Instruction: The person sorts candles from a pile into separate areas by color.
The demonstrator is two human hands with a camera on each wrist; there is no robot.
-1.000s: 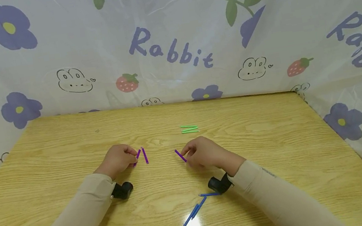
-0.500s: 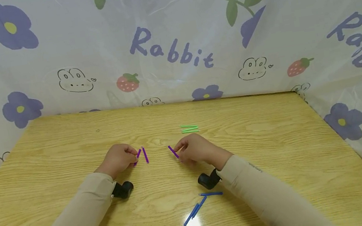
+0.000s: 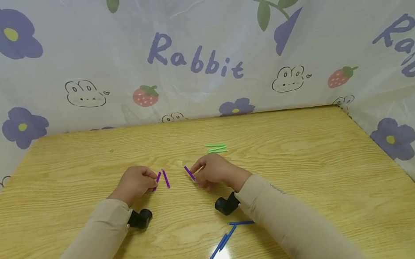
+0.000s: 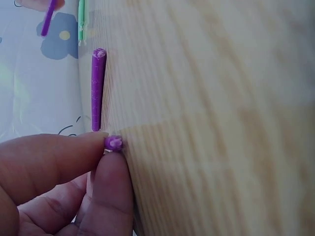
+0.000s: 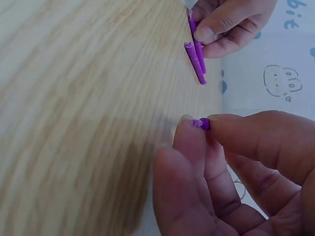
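Between thumb and fingertip, my left hand [image 3: 135, 184] pinches a thin purple stick [image 4: 114, 143] that slants low at the table surface. Just right of it a second purple stick [image 3: 165, 178] lies on the wood, touched by neither hand. My right hand [image 3: 215, 172] pinches a third purple stick [image 5: 201, 123], seen end-on in the right wrist view. From above, this stick leans with its far end to the left. A gap of bare wood separates it from the lying stick. What the sticks are made of is unclear; they look like short paper or wax rods.
Several thin green sticks [image 3: 217, 150] lie in a zigzag behind my right hand. Several blue sticks [image 3: 224, 244] rest nearer the front, one pointing toward the right sleeve. A patterned curtain [image 3: 192, 24] hangs along the wooden table's [image 3: 294, 143] back edge.
My right hand has moved left and slightly away from me, carrying its purple stick toward the other two. The left hand and its stick have stayed in place.
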